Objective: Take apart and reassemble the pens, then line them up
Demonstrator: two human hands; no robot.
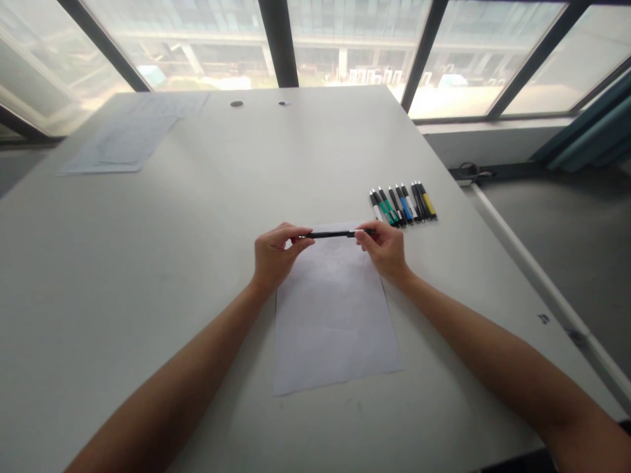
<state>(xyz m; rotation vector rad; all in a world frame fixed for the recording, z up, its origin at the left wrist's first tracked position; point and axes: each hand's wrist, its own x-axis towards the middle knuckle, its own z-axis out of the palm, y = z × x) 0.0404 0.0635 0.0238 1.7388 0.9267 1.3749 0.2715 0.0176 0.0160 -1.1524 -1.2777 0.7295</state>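
A slim black pen is held level between my two hands, over the far end of a sheet of white paper. The thumb and fingers of my left hand pinch its left end. At the other end, my right hand grips it the same way, hiding the tip there. Just beyond my right hand lies a row of several pens, side by side, with black, white, green, blue and yellow parts.
The white table stretches away to a row of windows. Several loose sheets of paper lie at the far left. Two small round spots, one a dark disc, sit near the far edge. A blue curtain hangs at the right.
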